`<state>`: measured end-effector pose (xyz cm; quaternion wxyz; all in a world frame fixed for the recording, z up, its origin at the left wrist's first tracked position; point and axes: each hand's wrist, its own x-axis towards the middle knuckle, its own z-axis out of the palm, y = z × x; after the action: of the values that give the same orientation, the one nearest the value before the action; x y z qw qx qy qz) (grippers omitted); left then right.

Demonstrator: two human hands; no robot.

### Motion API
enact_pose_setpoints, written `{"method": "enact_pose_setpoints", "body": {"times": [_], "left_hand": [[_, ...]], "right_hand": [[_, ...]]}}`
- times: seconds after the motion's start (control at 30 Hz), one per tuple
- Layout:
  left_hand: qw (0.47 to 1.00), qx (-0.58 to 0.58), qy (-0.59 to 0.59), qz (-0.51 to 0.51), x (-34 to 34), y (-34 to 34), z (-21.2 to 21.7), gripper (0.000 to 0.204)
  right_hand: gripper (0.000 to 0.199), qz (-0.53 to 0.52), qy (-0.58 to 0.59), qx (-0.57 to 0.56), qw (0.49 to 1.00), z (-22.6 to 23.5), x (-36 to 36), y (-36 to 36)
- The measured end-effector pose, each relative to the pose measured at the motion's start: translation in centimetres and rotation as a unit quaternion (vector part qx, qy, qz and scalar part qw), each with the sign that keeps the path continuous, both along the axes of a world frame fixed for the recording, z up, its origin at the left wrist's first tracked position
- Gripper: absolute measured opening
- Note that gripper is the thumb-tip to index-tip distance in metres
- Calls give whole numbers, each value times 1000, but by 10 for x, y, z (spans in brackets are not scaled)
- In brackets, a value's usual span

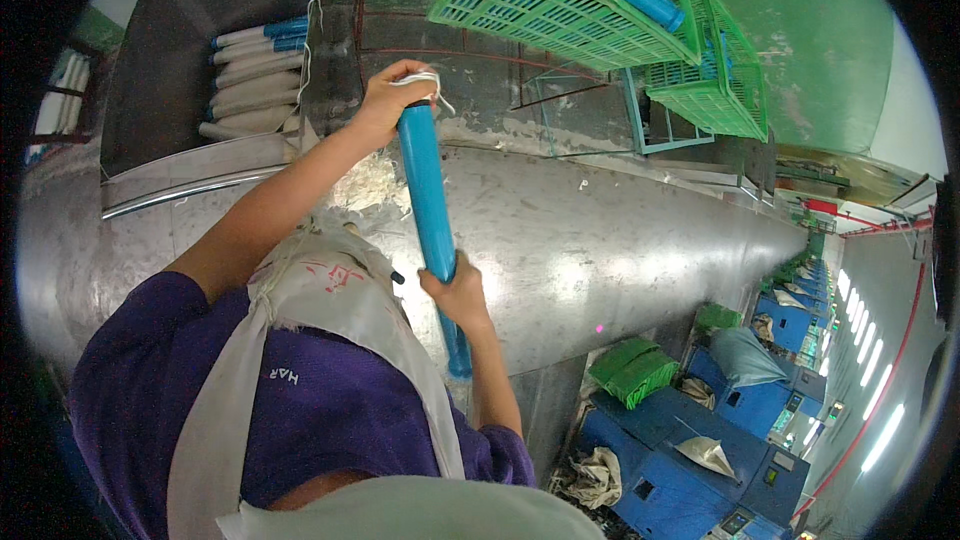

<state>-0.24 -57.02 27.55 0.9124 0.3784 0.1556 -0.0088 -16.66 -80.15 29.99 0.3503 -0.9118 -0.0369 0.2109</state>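
Note:
A long blue tube (428,190) is in both of my hands, slanting across the front of my body. At its far end my left hand (396,98) is closed around the tip, with loose white yarn (432,82) between and over the fingers. Lower down, my right hand (458,295) wraps the tube with the thumb across it. The tube's near end sticks out past my right wrist. A pale clump of fluff (372,185) lies close to the tube on its left. My white apron (325,270) is just below it, with a dark-tipped rod beside it.
Green plastic crates (570,10) holding several blue tubes stand at the far side on a light-blue metal frame (675,145). A dark bin (200,0) at far left has several white-wound tubes (258,80). Blue machines (680,470) line the right side, along a grey metal floor (600,250).

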Motion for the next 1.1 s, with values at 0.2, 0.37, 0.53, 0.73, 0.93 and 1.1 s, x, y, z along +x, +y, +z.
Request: {"method": "enact_pose_setpoints", "body": {"times": [0.2, 0.37, 0.53, 0.73, 0.93, 1.1], "left_hand": [[989, 141, 32, 13, -8, 0, 3, 52], [992, 118, 42, 13, -13, 7, -16, 62], [997, 47, 55, 11, 7, 14, -27, 54], [988, 114, 60, 81, 2, -3, -7, 52], [990, 85, 113, 2, 0, 10, -33, 45], [994, 42, 85, 57, 26, 28, -83, 26]], "right_hand": [[39, 12, -198, -111, 974, -18, 3, 17], [36, -42, 244, 208, 946, -6, 2, 9], [38, -7, 133, 116, 984, -1, 7, 6], [39, 40, -222, -202, 953, -16, 10, 21], [44, -93, 361, 288, 882, -7, -1, 8], [37, -121, 334, 272, 894, 14, 2, -8]]}}
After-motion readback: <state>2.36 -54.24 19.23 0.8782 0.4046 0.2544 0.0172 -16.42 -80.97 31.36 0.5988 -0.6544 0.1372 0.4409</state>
